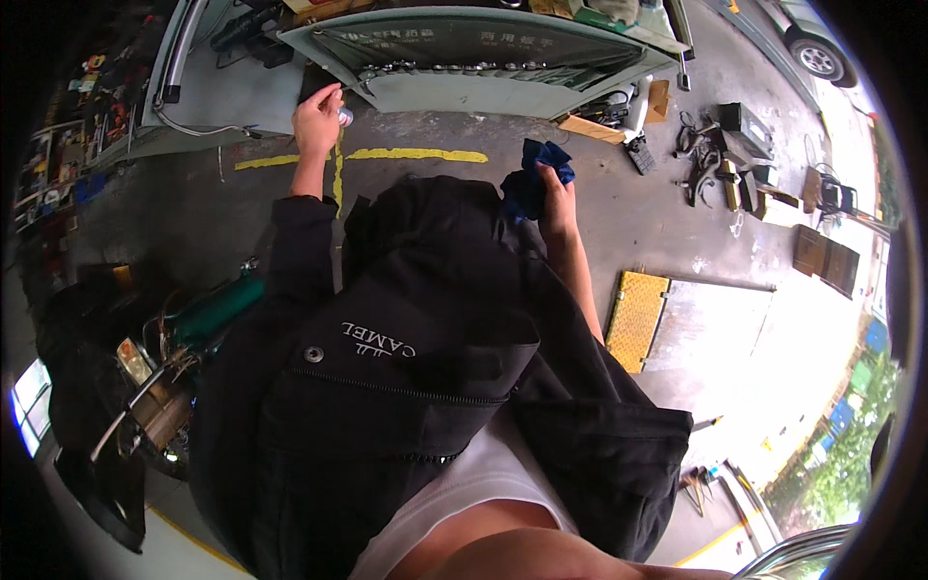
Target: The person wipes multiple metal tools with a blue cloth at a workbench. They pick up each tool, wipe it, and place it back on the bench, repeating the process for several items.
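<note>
My left hand (pixel 316 123) reaches forward beside the grey metal cabinet, its fingers bent together. At its inner side shows a small light-coloured cylinder (pixel 345 117), which it seems to hold; the kind is too small to tell. In my right hand (pixel 558 198) is a crumpled dark blue cloth (pixel 527 184), gripped between thumb and fingers and hanging in folds to the left. Both arms are held apart, in dark sleeves, the right forearm bare.
An open grey cabinet drawer (pixel 464 92) with a row of metal sockets is ahead. Tools crowd a rack (pixel 87 106) at far left. Boxes and dark parts (pixel 720 159) lie on the floor to the right, near a yellow-edged plate (pixel 638 319). A green cylinder (pixel 217 311) stands left.
</note>
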Demonstrator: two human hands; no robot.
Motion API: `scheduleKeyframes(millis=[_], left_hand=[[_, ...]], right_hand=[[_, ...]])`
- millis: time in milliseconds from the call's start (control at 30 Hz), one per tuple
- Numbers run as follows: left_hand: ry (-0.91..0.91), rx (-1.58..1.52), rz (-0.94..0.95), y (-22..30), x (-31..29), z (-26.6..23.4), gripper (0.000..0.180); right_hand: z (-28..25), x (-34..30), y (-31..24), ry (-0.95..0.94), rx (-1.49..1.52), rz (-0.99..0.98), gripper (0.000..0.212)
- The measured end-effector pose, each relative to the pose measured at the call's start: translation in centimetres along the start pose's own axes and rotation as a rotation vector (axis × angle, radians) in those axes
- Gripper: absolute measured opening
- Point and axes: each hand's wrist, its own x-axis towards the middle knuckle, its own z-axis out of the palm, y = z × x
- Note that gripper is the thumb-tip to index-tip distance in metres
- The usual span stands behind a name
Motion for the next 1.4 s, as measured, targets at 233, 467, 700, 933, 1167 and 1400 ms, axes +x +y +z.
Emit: scheduleKeyframes(millis=[233, 467, 700, 933, 1167, 1400], left_hand=[[-0.159, 0.072, 0.085, -1.4, 4.3, 0.3, 0.026], [-0.188, 0.061, 0.244, -3.4, 7.1, 1.3, 0.023], [-0.084, 0.188, 0.507, -4.4, 8.2, 0.9, 0.019], [-0.031, 0.154, 0.474, -5.4, 7.9, -0.8, 0.017], [-0.196, 0.166, 0.493, -5.2, 9.5, 1.6, 0.020], [-0.308, 0.329, 0.472, -6.1, 9.5, 5.1, 0.031]], right_hand=[[4.7, 2.6, 2.5, 0.053, -0.092, -0.082, 0.027], [9.6, 2.3, 4.2, 0.183, -0.092, -0.095, 0.031], [12.4, 1.2, 4.9, 0.209, -0.088, -0.060, 0.027], [12.6, 2.5, 6.4, 0.242, -0.094, -0.060, 0.027], [15.4, 2.8, 6.2, 0.242, -0.173, -0.082, 0.023], [15.6, 2.7, 6.5, 0.255, -0.164, -0.067, 0.026]])
